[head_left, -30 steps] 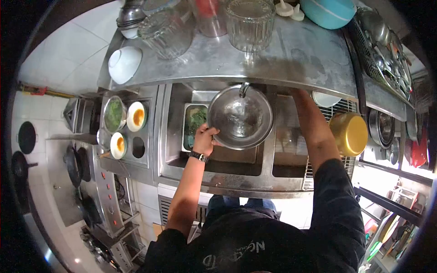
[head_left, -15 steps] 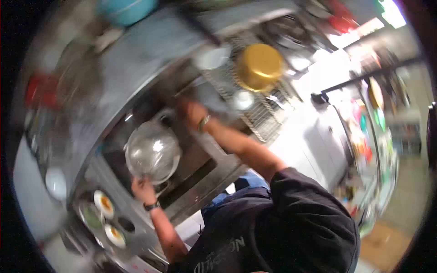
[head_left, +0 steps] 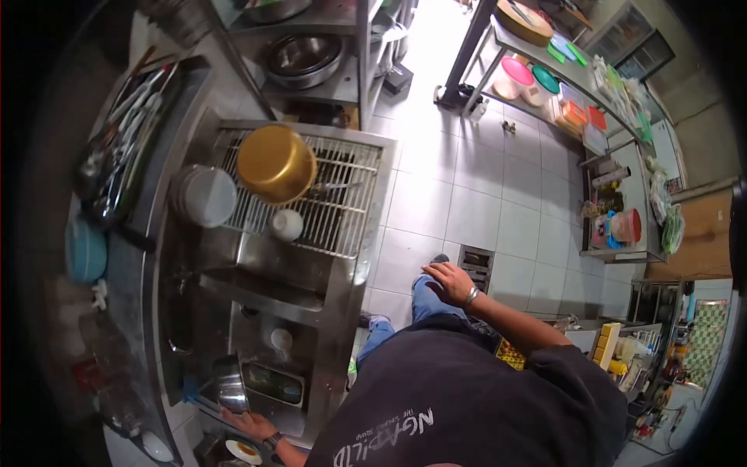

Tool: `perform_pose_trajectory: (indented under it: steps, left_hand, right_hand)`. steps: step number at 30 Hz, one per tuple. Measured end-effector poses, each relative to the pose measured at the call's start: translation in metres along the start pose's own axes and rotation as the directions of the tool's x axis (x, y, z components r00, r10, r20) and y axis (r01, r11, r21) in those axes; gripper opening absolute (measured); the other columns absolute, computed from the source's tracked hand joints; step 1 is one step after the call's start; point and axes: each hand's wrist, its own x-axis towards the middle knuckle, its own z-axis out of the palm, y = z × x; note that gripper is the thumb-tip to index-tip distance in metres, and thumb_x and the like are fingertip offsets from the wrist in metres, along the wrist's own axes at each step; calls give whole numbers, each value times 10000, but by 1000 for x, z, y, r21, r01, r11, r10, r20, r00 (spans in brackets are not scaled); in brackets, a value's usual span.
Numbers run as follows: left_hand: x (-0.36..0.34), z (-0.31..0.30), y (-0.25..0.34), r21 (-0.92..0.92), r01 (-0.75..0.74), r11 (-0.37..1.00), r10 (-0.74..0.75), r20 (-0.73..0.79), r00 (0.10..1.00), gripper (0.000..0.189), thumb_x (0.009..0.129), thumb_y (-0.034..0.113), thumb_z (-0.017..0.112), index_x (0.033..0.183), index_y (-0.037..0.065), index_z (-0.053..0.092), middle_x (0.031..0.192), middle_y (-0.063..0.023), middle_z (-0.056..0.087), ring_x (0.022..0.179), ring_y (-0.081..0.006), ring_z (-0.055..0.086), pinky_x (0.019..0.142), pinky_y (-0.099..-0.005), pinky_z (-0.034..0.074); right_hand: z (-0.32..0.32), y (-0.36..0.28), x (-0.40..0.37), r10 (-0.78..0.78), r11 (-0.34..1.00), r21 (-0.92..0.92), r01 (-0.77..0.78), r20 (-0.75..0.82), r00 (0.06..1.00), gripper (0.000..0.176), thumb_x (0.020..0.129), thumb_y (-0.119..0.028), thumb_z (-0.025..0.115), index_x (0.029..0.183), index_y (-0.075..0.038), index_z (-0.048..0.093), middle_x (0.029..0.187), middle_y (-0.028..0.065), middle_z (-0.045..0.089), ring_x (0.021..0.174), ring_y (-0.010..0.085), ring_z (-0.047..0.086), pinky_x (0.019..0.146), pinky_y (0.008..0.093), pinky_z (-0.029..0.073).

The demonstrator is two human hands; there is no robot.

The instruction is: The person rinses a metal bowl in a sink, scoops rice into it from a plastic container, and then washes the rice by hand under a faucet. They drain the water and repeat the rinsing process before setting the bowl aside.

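My left hand [head_left: 250, 426], with a dark band at its wrist, grips the rim of a shiny metal bowl [head_left: 231, 381]. The bowl is tilted on its side at the end of the steel sink [head_left: 317, 342], and its inside is mostly hidden. A small whitish cup or bowl [head_left: 282, 339] lies in the same basin, near a dark rectangular tray [head_left: 272, 384]. Off to the right, my right hand [head_left: 450, 282] hangs over my thigh, above the floor, fingers spread and holding nothing. A metal band circles that wrist.
On the wire rack [head_left: 354, 202] stand a gold pot [head_left: 276, 163], a white cup [head_left: 287, 224] and stacked pale bowls [head_left: 208, 196]. A utensil tray [head_left: 132, 132] sits on the ledge. Metal shelving holds pans [head_left: 303, 62]. Across the tiled floor is a shelf with lidded tubs [head_left: 513, 78].
The view has swung toward the rack and floor. My right hand has left the sink and moved over my thigh. The bowl in my left hand has tipped onto its side.
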Motion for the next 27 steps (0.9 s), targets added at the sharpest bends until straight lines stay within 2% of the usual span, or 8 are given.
perform_pose_trajectory:
  steps: [6,9,12,14,17,20,23,27]
  left_hand:
    - [20,-35,60,350,54,935,-88,80,993,213,761,-69,401,885,-68,574,1267,-179,480,1169,-369,459,1024,-523,351]
    - [49,-61,126,304,0,953,16,-51,999,147,782,-31,445,883,-56,549,1246,-215,473,1161,-365,454,953,-485,408]
    - [44,-43,158,181,236,955,-237,-15,971,135,776,-22,477,876,-72,552,1149,-187,500,1063,-321,487,897,-461,438]
    - [45,-19,177,68,423,904,-428,101,898,132,771,-16,499,871,-82,555,1084,-169,518,999,-291,509,859,-445,458]
    - [70,22,207,-154,628,763,-559,331,760,137,765,-7,531,864,-97,558,987,-142,545,901,-246,542,802,-421,488]
    - [155,66,288,-603,761,240,-657,476,584,126,759,17,562,865,-49,561,910,-108,563,824,-213,556,719,-375,487]
    - [258,101,400,-750,515,-416,-587,654,478,122,753,49,593,870,31,564,843,-71,578,756,-185,560,623,-320,471]
    - [347,187,522,-543,564,-623,-141,787,601,40,747,8,564,777,34,563,778,-36,574,741,-168,576,656,-300,494]
  right_hand:
    - [5,98,-64,350,935,-98,-342,83,933,473,846,-368,570,1232,-104,496,1262,157,474,1035,327,508,872,415,431]
    - [7,157,-89,498,867,-75,-493,151,854,505,855,-438,531,1241,-113,497,1325,183,411,1097,348,476,926,427,405]
    - [-7,207,-99,637,767,-20,-642,150,756,530,861,-465,506,1237,-91,515,1294,214,437,1132,359,472,949,425,401]
    - [-19,242,-100,684,559,22,-829,552,477,583,879,-522,432,1218,-59,532,1218,249,504,1121,370,500,943,421,408]
    - [-6,280,-116,549,535,79,-841,724,417,652,892,-567,347,1129,-9,588,1137,258,565,1096,381,526,930,407,414]
    - [-20,306,-109,424,563,53,-825,838,343,643,895,-550,357,1099,8,603,1154,238,566,1107,378,522,929,407,414]
    - [-22,350,-102,481,657,-83,-749,811,332,576,882,-493,451,1111,15,596,1211,201,545,1110,371,523,924,408,425]
    - [-10,422,-120,649,533,139,-835,566,508,666,863,-574,417,1196,-10,537,1210,200,545,1120,360,515,953,408,403]
